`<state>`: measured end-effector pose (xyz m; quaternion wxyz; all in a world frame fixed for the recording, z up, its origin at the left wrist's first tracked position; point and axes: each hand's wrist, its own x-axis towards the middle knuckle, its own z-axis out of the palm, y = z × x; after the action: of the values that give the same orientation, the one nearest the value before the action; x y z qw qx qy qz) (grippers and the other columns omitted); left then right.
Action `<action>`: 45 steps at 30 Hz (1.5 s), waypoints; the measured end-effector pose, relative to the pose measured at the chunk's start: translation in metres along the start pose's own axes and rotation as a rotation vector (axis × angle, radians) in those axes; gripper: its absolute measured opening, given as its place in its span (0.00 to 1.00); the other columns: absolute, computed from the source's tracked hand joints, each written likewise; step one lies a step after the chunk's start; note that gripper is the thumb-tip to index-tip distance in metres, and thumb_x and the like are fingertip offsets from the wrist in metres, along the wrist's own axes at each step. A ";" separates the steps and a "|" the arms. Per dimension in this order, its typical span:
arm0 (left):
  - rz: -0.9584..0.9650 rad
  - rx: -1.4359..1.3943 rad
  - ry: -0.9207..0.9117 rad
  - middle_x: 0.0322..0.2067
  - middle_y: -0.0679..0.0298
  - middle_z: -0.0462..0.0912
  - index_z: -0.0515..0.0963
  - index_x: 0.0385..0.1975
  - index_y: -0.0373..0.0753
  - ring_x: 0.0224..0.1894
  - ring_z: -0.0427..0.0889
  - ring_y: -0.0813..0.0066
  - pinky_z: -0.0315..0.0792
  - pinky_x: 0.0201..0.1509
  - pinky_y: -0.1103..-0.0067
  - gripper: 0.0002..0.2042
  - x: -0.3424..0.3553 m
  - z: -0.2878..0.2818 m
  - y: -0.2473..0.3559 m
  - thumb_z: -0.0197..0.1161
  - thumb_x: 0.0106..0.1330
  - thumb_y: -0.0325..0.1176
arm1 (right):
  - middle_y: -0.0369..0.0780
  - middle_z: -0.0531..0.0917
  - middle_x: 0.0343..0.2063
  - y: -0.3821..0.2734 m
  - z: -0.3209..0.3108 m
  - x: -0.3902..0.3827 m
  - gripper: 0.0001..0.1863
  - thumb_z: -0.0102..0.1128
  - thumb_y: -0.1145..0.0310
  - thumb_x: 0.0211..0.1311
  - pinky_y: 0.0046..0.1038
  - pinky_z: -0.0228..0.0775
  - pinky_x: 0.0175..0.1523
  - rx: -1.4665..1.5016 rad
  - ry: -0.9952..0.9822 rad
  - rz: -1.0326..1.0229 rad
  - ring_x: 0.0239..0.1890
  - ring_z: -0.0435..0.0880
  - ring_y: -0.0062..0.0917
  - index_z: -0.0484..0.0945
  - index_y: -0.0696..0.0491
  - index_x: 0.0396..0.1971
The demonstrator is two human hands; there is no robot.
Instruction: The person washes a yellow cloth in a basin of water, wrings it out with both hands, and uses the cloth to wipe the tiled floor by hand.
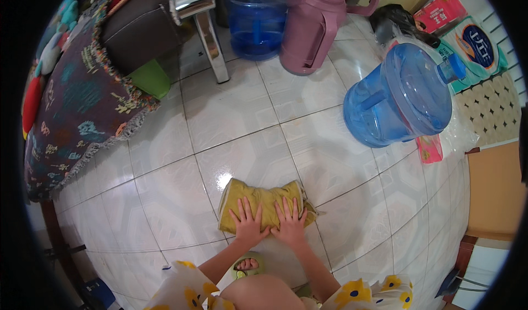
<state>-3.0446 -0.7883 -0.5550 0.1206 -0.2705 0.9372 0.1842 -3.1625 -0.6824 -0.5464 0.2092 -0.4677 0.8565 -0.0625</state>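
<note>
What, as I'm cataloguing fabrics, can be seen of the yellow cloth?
The cloth is mustard yellow with pale edging, soft-looking, apparently folded into a wrinkled, roughly rectangular pad. It lies on the pale tiled floor, its long side running left to right. The left hand and right hand rest on it palm-down, fingers spread.

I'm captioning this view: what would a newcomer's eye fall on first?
Probably the mustard cloth at lower centre, with the left hand and right hand spread on it against the pale tiled floor. Next, the big blue water-cooler bottle at right and the pink thermos jug at top centre, beside another blue bottle.
</note>
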 end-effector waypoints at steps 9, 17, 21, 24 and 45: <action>-0.008 0.004 0.051 0.62 0.36 0.38 0.56 0.60 0.34 0.64 0.33 0.37 0.31 0.55 0.38 0.37 0.078 -0.015 0.000 0.50 0.54 0.54 | 0.36 0.51 0.64 0.020 -0.036 0.092 0.46 0.65 0.54 0.32 0.60 0.38 0.58 0.014 0.065 -0.020 0.66 0.43 0.38 0.59 0.41 0.59; -0.002 0.078 0.242 0.63 0.40 0.38 0.53 0.61 0.34 0.65 0.33 0.43 0.32 0.57 0.40 0.36 0.238 -0.055 -0.006 0.47 0.56 0.53 | 0.32 0.47 0.65 0.070 -0.077 0.252 0.43 0.59 0.54 0.37 0.59 0.34 0.60 -0.066 0.135 -0.068 0.67 0.40 0.33 0.56 0.38 0.60; -0.011 0.063 0.285 0.63 0.42 0.38 0.53 0.61 0.34 0.66 0.33 0.45 0.32 0.58 0.41 0.36 0.295 -0.072 -0.014 0.46 0.57 0.53 | 0.30 0.41 0.66 0.076 -0.096 0.310 0.43 0.56 0.52 0.41 0.59 0.29 0.61 -0.066 0.056 0.001 0.68 0.33 0.31 0.50 0.37 0.63; 0.030 0.130 0.250 0.64 0.44 0.37 0.52 0.62 0.34 0.66 0.33 0.47 0.32 0.60 0.43 0.37 0.330 -0.085 -0.023 0.46 0.57 0.53 | 0.29 0.40 0.66 0.080 -0.107 0.336 0.42 0.54 0.51 0.44 0.57 0.25 0.62 -0.043 0.022 0.078 0.68 0.32 0.29 0.48 0.36 0.63; 0.306 0.015 0.065 0.63 0.43 0.41 0.60 0.57 0.31 0.66 0.36 0.48 0.30 0.61 0.46 0.36 0.100 -0.005 0.034 0.49 0.52 0.52 | 0.42 0.47 0.64 0.068 -0.015 0.056 0.47 0.57 0.50 0.40 0.59 0.31 0.60 -0.056 0.053 0.097 0.67 0.39 0.39 0.50 0.47 0.63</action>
<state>-3.1465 -0.8100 -0.5733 0.0629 -0.1296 0.9722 0.1847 -3.2478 -0.6925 -0.5697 0.1763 -0.4294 0.8848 -0.0406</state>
